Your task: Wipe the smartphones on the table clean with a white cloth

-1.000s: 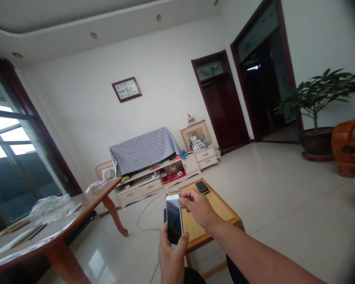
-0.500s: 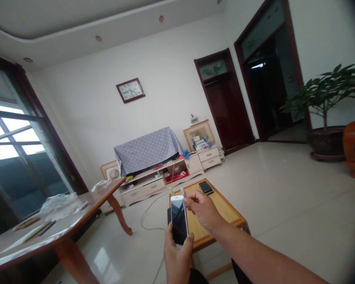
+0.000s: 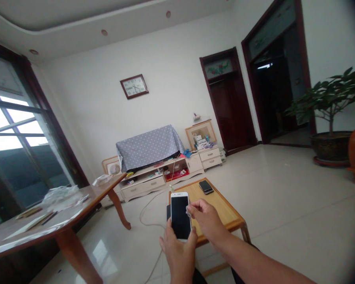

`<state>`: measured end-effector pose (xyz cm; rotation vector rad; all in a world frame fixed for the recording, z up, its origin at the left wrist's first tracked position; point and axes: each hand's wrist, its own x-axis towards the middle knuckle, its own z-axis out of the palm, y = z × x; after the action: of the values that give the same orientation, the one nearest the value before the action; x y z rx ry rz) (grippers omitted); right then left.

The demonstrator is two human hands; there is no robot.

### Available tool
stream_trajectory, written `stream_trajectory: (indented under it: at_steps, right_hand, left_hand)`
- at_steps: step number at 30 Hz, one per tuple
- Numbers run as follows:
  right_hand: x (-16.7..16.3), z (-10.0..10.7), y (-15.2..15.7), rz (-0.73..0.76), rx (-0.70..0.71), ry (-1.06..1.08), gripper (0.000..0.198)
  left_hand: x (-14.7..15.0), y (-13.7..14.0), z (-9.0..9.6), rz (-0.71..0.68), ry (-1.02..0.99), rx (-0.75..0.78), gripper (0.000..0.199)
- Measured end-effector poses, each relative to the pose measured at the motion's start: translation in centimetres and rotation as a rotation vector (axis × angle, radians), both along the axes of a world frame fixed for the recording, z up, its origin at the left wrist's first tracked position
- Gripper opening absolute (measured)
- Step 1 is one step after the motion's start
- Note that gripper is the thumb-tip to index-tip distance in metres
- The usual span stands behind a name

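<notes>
a dark phone lies on a small wooden table.

The left hand held a dark-screened white smartphone, while the right hand pinched a small pale scrap by the phone's right edge. A black mobile phone lay on the low wooden table beyond. A rectangular wall clock hung above a polka-dot cloth.

At the grip, the left hand and right hand are showing bare fingers and wrists; below and to its right, the right forearm is showing bare too. Beneath the grip, plain black legwear is peeking out, its cut mostly hidden.
</notes>
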<state>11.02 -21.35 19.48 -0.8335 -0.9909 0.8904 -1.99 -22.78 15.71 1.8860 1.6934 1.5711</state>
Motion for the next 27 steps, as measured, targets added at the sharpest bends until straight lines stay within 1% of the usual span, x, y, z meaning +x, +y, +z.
stream_trajectory:
  at_steps: [2, 4, 9, 11, 14, 16, 18, 20, 22, 24, 27]
  right_hand:
    - [-0.1, -1.1, -0.5, 0.028, -0.027, -0.027, 0.033]
    - [0.5, -1.3, -0.3, 0.01, -0.036, -0.026, 0.034]
    - [2.5, 0.3, 1.2, -0.103, -0.016, 0.01, 0.035]
    - [2.4, 0.1, 1.0, -0.104, -0.026, 0.009, 0.036]
    - [1.7, -1.0, 0.3, -0.044, -0.055, -0.009, 0.036]
    - [1.7, -1.4, 0.1, -0.025, -0.066, -0.007, 0.037]
    - [2.1, -1.1, 0.4, -0.051, -0.063, 0.005, 0.038]
    - [2.9, -0.4, 0.9, -0.098, -0.048, 0.014, 0.039]
    - [3.6, 0.3, 1.1, -0.11, -0.032, -0.01, 0.041]
    - [4.1, 0.4, 1.0, -0.069, -0.025, -0.071, 0.043]
    - [4.6, 0.0, 0.6, 0.007, -0.047, -0.163, 0.046]
  left_hand:
    - [0.2, 0.1, -0.2, 0.072, 0.099, 0.031, 0.072]
    - [0.4, 0.1, -0.4, 0.104, 0.185, 0.074, 0.071]
    - [1.2, -0.5, -0.9, 0.126, 0.313, 0.151, 0.071]
    - [1.3, -0.7, -0.8, 0.135, 0.327, 0.15, 0.068]
    - [1.3, -0.8, -0.5, 0.149, 0.329, 0.149, 0.065]
    - [1.2, -0.8, -0.5, 0.146, 0.341, 0.178, 0.065]
    - [1.1, -0.9, -0.6, 0.133, 0.365, 0.218, 0.068]
    - [1.1, -0.9, -0.8, 0.126, 0.386, 0.249, 0.071]
    - [1.1, -1.0, -1.0, 0.123, 0.396, 0.263, 0.073]
    - [1.1, -1.1, -1.4, 0.118, 0.394, 0.267, 0.074]
    - [1.2, -1.2, -2.1, 0.098, 0.379, 0.243, 0.075]
